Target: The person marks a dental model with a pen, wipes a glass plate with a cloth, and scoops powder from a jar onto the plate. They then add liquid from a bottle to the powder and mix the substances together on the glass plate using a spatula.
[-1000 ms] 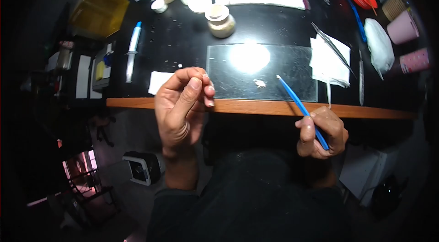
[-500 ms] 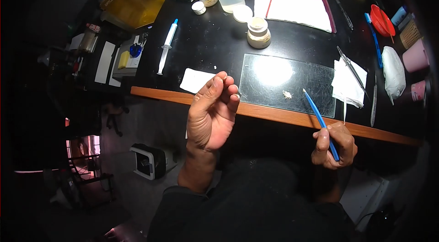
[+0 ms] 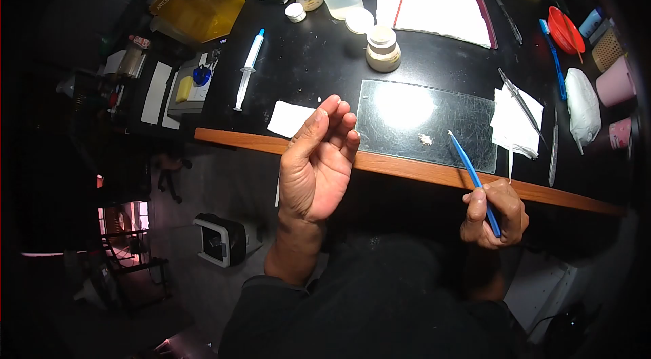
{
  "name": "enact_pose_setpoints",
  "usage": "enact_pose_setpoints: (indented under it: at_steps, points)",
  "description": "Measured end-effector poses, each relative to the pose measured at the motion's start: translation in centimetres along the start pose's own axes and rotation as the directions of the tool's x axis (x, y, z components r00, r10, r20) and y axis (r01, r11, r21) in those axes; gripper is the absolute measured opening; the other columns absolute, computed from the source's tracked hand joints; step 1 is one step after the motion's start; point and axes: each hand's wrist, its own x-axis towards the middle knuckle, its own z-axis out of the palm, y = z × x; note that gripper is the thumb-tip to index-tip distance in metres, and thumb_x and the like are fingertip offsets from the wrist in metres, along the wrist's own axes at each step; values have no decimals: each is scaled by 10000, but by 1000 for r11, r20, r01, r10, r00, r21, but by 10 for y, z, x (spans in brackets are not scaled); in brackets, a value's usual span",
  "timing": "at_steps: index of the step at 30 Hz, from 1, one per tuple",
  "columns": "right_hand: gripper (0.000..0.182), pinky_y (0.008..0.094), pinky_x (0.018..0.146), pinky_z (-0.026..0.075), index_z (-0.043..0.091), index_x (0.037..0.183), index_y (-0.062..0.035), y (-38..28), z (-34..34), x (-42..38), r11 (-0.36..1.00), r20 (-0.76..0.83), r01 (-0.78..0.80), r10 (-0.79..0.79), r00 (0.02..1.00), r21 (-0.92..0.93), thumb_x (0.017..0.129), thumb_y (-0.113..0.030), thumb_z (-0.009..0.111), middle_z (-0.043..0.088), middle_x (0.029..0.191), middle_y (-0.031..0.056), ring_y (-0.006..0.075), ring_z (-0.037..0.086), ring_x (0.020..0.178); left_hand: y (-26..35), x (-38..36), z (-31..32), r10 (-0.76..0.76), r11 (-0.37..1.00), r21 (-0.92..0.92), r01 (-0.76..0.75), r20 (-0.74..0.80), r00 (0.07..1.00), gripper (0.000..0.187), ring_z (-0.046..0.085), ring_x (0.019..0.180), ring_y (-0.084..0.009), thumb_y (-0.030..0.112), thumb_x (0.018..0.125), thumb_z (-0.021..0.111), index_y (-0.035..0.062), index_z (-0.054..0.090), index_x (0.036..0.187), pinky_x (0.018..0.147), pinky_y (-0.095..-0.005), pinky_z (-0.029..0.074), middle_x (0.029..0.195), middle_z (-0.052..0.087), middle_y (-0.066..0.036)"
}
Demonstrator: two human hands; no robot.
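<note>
My left hand [image 3: 317, 165] is raised at the table's front edge, palm turned inward. Its thumb and forefinger come together at the tips, where a tiny pale speck shows; I cannot make out what it is. The other fingers are loosely bent. My right hand [image 3: 497, 213] grips a slim blue tool [image 3: 468, 163], its small pale tip pointing over a scratched glass slab [image 3: 380, 135]. On the slab, left of that tip, lies a small heap of whitish paste or crumbs [image 3: 425, 140].
Behind the slab stands an open jar [image 3: 384, 53]. A syringe [image 3: 246, 74] and a folded white cloth [image 3: 288, 118] lie left. To the right are tweezers [image 3: 519, 101] on tissue [image 3: 508, 131], a metal instrument [image 3: 554, 152], a blue toothbrush [image 3: 556, 64] and a red bowl [image 3: 566, 30].
My left hand has risen slightly, its fingers straighter and turned a little to the right. My right hand and the blue tool have shifted slightly left.
</note>
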Motion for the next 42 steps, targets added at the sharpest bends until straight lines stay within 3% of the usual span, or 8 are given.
enact_pose_setpoints:
  at_steps: [4, 9, 13, 17, 20, 23, 30, 42]
  points:
    - [168, 289, 500, 479, 625, 1030, 6, 0, 1, 1, 1000, 7, 7, -7, 1000, 0, 890, 89, 663, 629, 603, 64, 167, 609, 492, 0, -4, 5, 19, 997, 71, -17, -31, 999, 309, 668, 1167, -241, 135, 1149, 555, -26, 692, 1374, 988, -341, 571, 1269, 728, -143]
    - [161, 296, 493, 484, 631, 1012, 14, -4, 0, 5, 999, 10, -30, 30, 999, 25, 883, 95, 683, 617, 604, 61, 175, 617, 497, 18, -38, -9, 201, 839, 493, -231, 114, 973, 382, 534, 716, -139, 198, 1158, 523, 17, 624, 837, 632, -303, 435, 860, 640, -85]
    - [127, 298, 483, 467, 653, 972, 21, -4, -1, 8, 999, 14, -29, 28, 1000, 37, 878, 84, 711, 607, 613, 67, 177, 614, 497, 27, -70, -60, 556, -161, 957, -240, 289, 779, 405, 403, 641, -49, -86, 1006, 620, 69, 428, 685, 621, -237, 350, 672, 462, -2]
    - [160, 296, 485, 462, 672, 962, 24, -3, 0, 8, 998, 46, -35, 33, 998, 45, 842, 106, 739, 605, 609, 66, 182, 610, 494, 22, -81, -123, 654, 6, 991, -134, 97, 751, 256, 445, 678, -35, -112, 925, 681, 45, 505, 825, 592, -228, 354, 791, 553, 3]
    - [172, 301, 483, 445, 684, 931, 22, -2, 0, 12, 999, 121, 12, -17, 992, 43, 814, 125, 755, 592, 603, 69, 186, 590, 486, 25, -83, -206, 454, -172, 955, 243, -142, 880, 125, 666, 824, -180, -44, 933, 627, -40, 679, 1047, 735, -346, 527, 932, 698, -79]
    - [176, 312, 471, 404, 689, 895, 19, -3, 2, 12, 999, 153, 31, -37, 988, 41, 795, 140, 769, 560, 591, 64, 188, 535, 467, 2, -75, -309, 93, -709, 693, -131, 276, 957, 173, 707, 915, -428, 69, 1027, 543, 3, 703, 1038, 783, -491, 570, 994, 709, -225]
    - [190, 301, 460, 376, 663, 822, 4, 0, -5, 12, 990, 243, 131, -116, 963, -44, 772, 133, 793, 534, 599, 47, 165, 500, 475, -72, -81, -326, 268, -463, 880, 111, 20, 963, 239, 687, 1065, -477, 189, 1054, 589, 2, 714, 1135, 918, -525, 563, 1075, 729, -266]
    - [259, 306, 488, 426, 709, 876, 21, 1, -11, 15, 970, 336, 234, -200, 920, -62, 684, 166, 805, 588, 667, 63, 189, 567, 535, -23, -70, -258, 402, -235, 971, 50, 50, 914, 262, 719, 846, -189, 82, 1066, 606, -19, 687, 1295, 795, -330, 578, 968, 753, -115]
